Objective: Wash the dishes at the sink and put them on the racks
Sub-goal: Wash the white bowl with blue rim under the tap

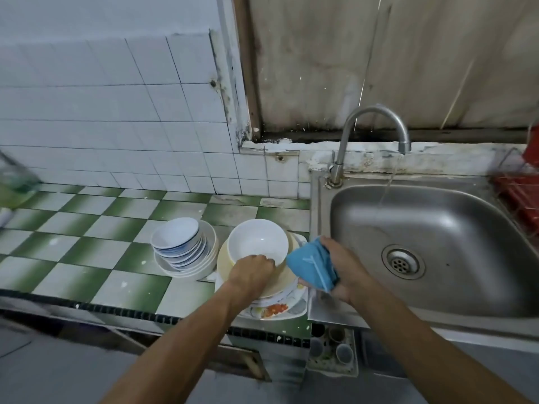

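White bowl (258, 243): on top of the plate stack (274, 309) on the green-and-white tiled desk (102, 228), just left of the sink (320, 199).
Left hand (252, 268): fingers curled over the bowl's near rim, gripping it.
Right hand (347, 266): fingers closed round a blue cloth (312, 265), at the sink's left edge.
Small bowls (178, 240): nested and tilted on white plates, near the stack's left side.
Tap (373, 112): running a thin stream into the basin.
Red rack (519, 193): at the far right, beside the sink.
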